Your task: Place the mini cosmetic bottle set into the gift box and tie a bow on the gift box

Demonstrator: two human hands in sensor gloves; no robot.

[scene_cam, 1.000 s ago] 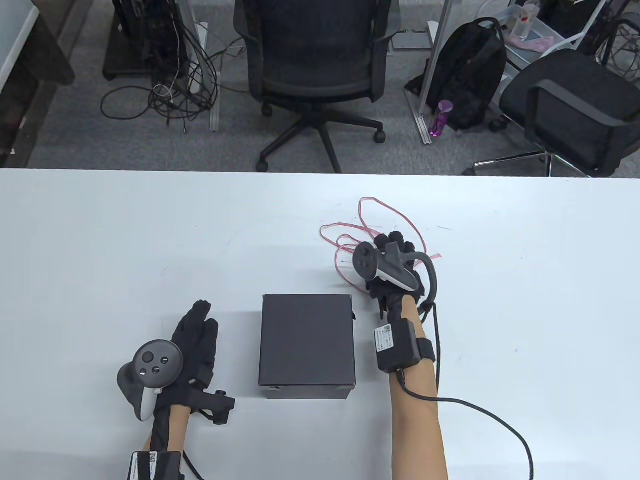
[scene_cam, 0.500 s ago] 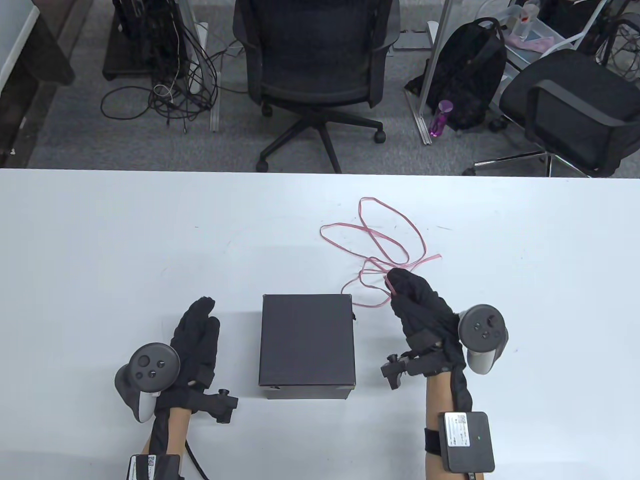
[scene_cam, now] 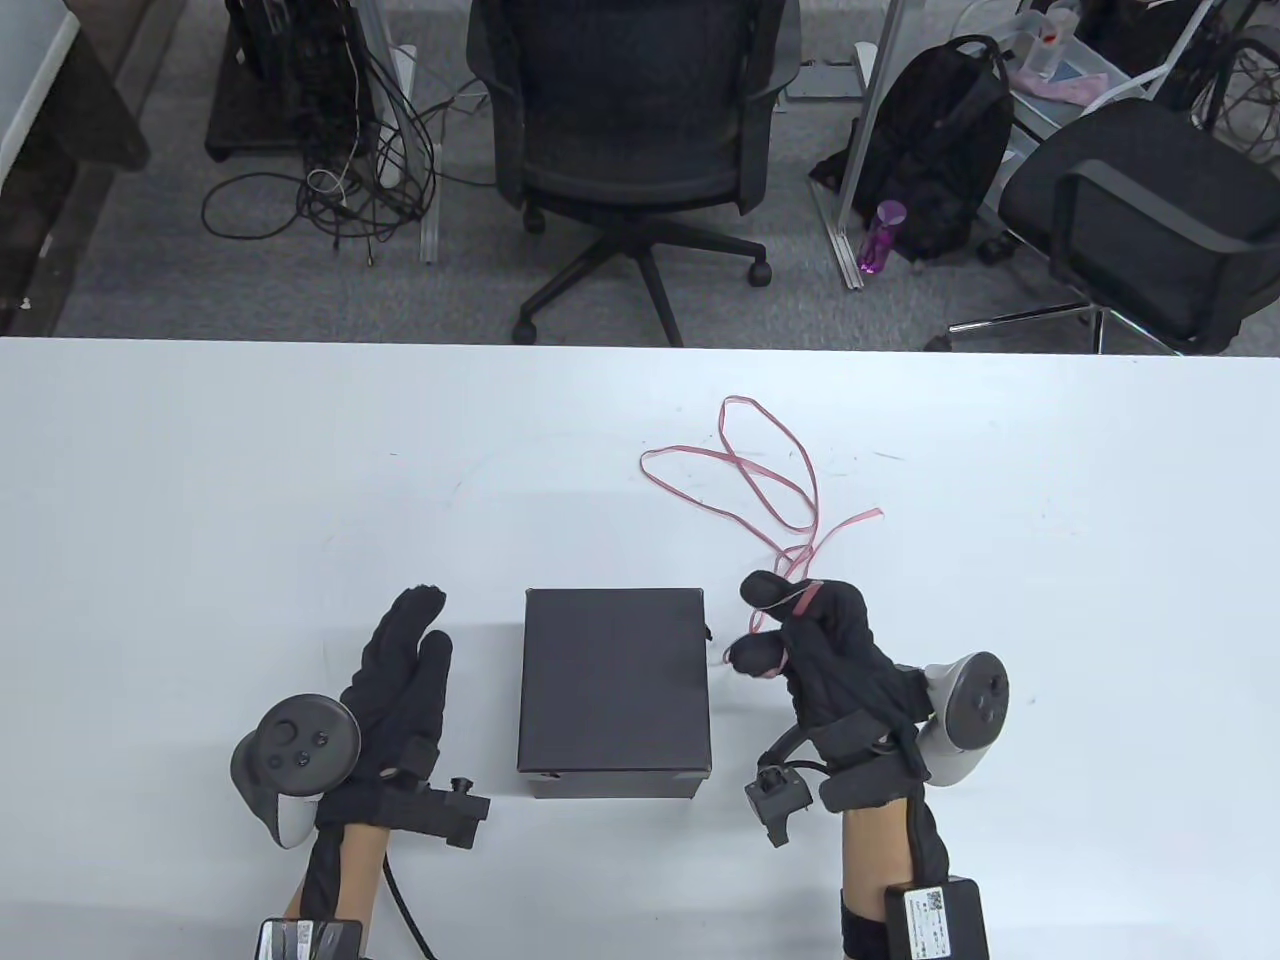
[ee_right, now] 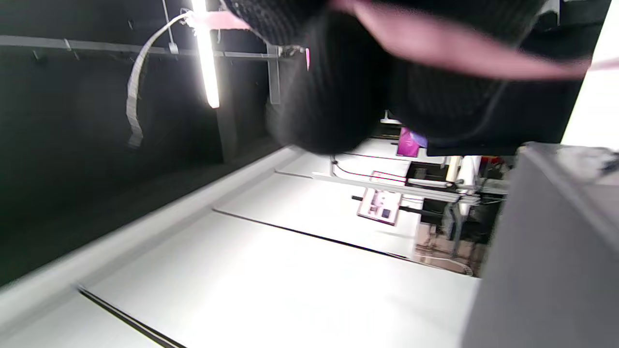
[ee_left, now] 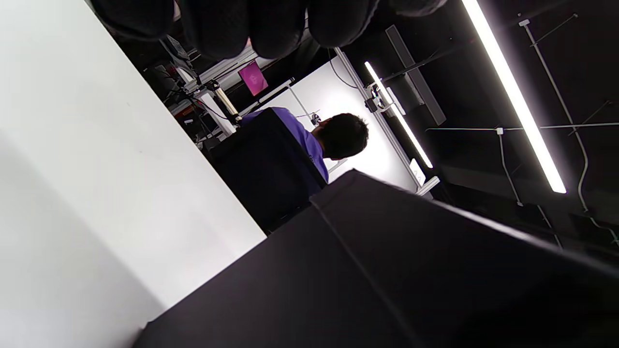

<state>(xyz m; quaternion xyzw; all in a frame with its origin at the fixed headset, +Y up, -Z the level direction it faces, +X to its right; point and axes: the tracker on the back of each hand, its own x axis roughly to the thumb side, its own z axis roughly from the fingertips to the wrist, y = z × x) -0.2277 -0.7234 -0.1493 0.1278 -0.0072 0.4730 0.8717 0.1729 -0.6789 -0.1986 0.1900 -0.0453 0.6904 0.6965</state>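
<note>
A closed black gift box point(scene_cam: 613, 690) sits on the white table point(scene_cam: 200, 500) between my hands; it fills the lower part of the left wrist view point(ee_left: 387, 270). A thin pink ribbon point(scene_cam: 760, 480) lies looped on the table behind the box. My right hand point(scene_cam: 800, 630), just right of the box, holds the ribbon's near part, which runs over its curled fingers point(ee_right: 338, 96) in the right wrist view. My left hand point(scene_cam: 400, 660) rests flat on the table left of the box, fingers straight and holding nothing. No cosmetic bottles are in view.
Beyond the table's far edge stand two office chairs point(scene_cam: 630, 120), a black backpack point(scene_cam: 940, 150) and tangled cables on the floor. In the left wrist view a person in a purple top point(ee_left: 309, 140) sits in the background.
My right hand turned over and drew back from the ribbon pile toward the box, pulling the ribbon's near loops along. The left hand crept slightly forward.
</note>
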